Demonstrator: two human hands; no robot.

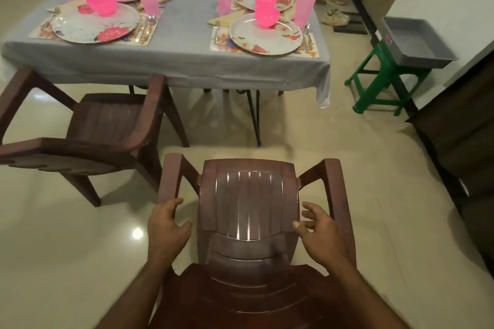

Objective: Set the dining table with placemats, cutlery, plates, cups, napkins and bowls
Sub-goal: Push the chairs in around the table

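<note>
Reaching down over a dark brown moulded plastic armchair [248, 205], the person's two hands flank its slatted seat: the left hand [167, 224] has its fingertips on the inner edge of the left armrest, fingers loosely curved and not closed round it, while the right hand [318, 227] hovers with fingers spread just above the seat's right edge, touching nothing that I can make out; each grip is wide and holds nothing. That symmetrical placing suggests a hold on both sides, probably to slide the chair toward the desk [187, 56], which is covered by a grey cloth hanging over its near edge. On it four settings look complete: floral placemats [311, 52], round white flower-printed plates [267, 37], bright pink plastic bowls [266, 16] set on the plates, tall translucent pink cups [304, 6] beside them, steel cutlery [217, 31] at the plates' flanks, and folded beige napkins [222, 20]. So the laying seems done, and seating is what remains. A second brown armchair [107, 125] stands nearer the desk's left half, leaving open glossy floor ahead of the near chair, under the right-hand settings. To the right, a green plastic stool [374, 83] carrying a grey tray [417, 45] narrows that side, so a straight push looks safest.
</note>
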